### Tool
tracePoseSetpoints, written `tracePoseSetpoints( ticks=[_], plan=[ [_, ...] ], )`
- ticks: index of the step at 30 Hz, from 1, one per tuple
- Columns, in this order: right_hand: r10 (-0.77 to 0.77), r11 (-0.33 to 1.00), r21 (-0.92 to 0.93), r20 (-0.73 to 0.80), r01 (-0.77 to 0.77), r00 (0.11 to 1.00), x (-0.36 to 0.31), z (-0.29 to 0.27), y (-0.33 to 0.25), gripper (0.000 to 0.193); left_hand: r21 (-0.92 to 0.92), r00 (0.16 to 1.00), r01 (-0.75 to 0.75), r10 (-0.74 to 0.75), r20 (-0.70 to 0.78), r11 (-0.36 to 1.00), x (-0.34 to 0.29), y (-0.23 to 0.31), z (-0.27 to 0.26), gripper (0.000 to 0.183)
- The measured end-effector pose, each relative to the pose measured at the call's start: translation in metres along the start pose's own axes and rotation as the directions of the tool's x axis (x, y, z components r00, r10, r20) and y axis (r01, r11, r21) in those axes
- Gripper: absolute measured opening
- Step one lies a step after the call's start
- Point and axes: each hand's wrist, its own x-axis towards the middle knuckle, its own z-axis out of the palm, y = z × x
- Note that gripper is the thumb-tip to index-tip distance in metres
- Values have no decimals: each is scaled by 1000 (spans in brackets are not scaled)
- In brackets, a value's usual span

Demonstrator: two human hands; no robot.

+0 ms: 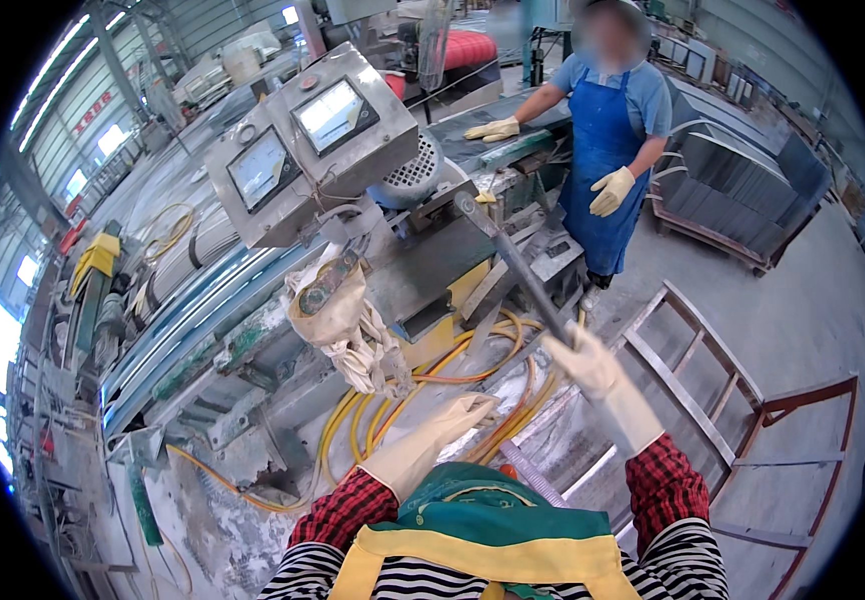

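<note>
My right hand, in a cream rubber glove, is closed round the lower end of a grey metal bar. The bar slants up and left to a machine beside a motor with a perforated cover. My left hand, gloved alike, is held in front of my green apron, fingers extended and slightly bent, with nothing seen in it. Ahead of it, a bundle of off-white cloth or gloves hangs on the machine. Above that stands a metal control box with two lit screens.
Yellow and orange hoses lie coiled on the floor before me. Metal frames rest at the right. Across the machine, a person in a blue apron touches a dark slab. Behind them stands a rack of dark slabs.
</note>
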Motion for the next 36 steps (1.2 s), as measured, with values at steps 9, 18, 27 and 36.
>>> tracePoseSetpoints(
  ticks=[9,18,27,36],
  plan=[
    [-142,765,641,84,56,986,-8,169,-20,30,-178,899,-21,-59,-433,984,-61,60,1,43],
    [-344,459,887,221,-42,913,9,258,-136,36,139,415,-557,420,-807,819,-132,45,-33,44],
    [-284,323,920,316,-220,905,16,270,-172,37,252,107,-822,572,-813,511,-175,112,-58,59],
    [-203,439,868,346,-231,916,3,266,-139,36,336,286,-746,732,-618,575,-172,117,-75,81]
  ],
)
